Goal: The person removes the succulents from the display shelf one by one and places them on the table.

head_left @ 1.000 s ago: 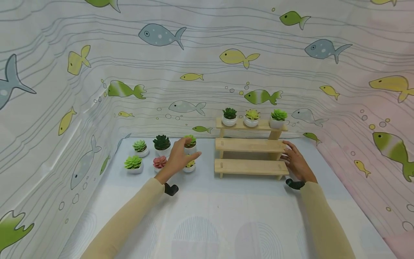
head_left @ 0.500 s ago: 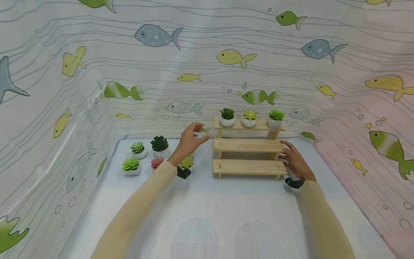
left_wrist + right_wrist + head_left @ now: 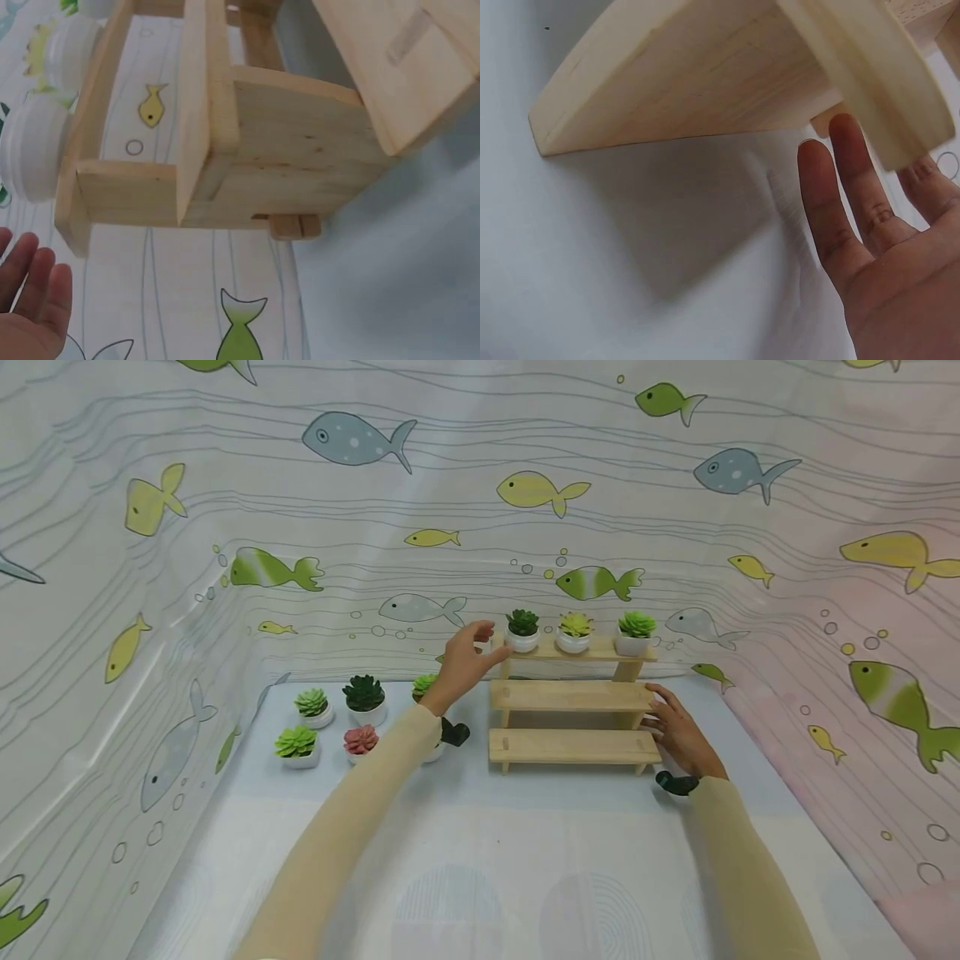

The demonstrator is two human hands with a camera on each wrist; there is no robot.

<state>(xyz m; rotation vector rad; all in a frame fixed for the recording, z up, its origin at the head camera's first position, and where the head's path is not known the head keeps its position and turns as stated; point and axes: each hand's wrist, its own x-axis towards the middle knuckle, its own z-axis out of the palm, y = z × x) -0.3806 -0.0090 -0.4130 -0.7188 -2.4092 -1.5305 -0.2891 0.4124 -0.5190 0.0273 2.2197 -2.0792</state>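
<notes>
My left hand (image 3: pixel 465 664) is raised at the left end of the wooden three-tier stand (image 3: pixel 573 745), thumb and fingers apart and holding nothing. Closest to it is a dark green succulent (image 3: pixel 522 623) in a white pot on the top tier. In the left wrist view, that white pot (image 3: pixel 34 146) overhangs the board's edge, just above the fingers (image 3: pixel 34 281). My right hand (image 3: pixel 678 731) rests at the right end of the middle tier. Seen from the right wrist, its straight fingers (image 3: pixel 825 195) extend beside and under the board (image 3: pixel 877 82), which partly hides one of them.
A yellow-green succulent (image 3: pixel 575 625) and a bright green succulent (image 3: pixel 636 625) also stand on the top tier. Several potted succulents, including a pink one (image 3: pixel 361 740) and a dark one (image 3: pixel 364 693), stand left on the table (image 3: pixel 480 835). A fish-patterned cloth (image 3: pixel 427 460) surrounds the table.
My left hand has moved right and up, from above the potted succulents on the table to the stand's upper left end. My right hand stays at the stand's right side.
</notes>
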